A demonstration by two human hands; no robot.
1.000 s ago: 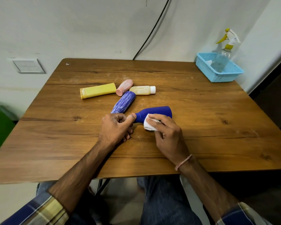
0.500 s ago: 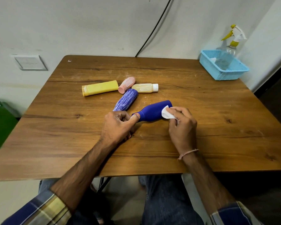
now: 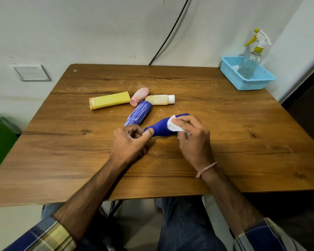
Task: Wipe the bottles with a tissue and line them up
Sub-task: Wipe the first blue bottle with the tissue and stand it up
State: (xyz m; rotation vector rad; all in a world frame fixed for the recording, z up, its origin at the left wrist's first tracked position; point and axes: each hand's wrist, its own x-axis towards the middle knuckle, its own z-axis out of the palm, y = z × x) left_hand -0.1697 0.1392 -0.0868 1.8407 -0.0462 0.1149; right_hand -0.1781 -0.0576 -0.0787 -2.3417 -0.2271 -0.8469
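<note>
The blue bottle (image 3: pixel 161 128) lies on its side on the table (image 3: pixel 234 142), cap hidden under the left hand (image 3: pixel 129 140), which pinches the neck; the right hand (image 3: pixel 194 137) clamps a tissue (image 3: pixel 173 125) against its body, covering part of the wide end. Just beyond it the striped bottle (image 3: pixel 140 113) loses its near end behind the left hand, and right of the blue bottle wood runs to the edge

Plenty of bare tabletop (image 3: pixel 252 160) along the near, left and right edges. Mid-table's jammed though: yellow tube (image 3: pixel 109 100), pink bottle (image 3: pixel 139 96), cream bottle (image 3: pixel 159 100) and striped blue bottle (image 3: pixel 139 114) lie bunched together. Far right corner's taken by the blue basket (image 3: pixel 250 86) with its spray bottle (image 3: pixel 248 64).
</note>
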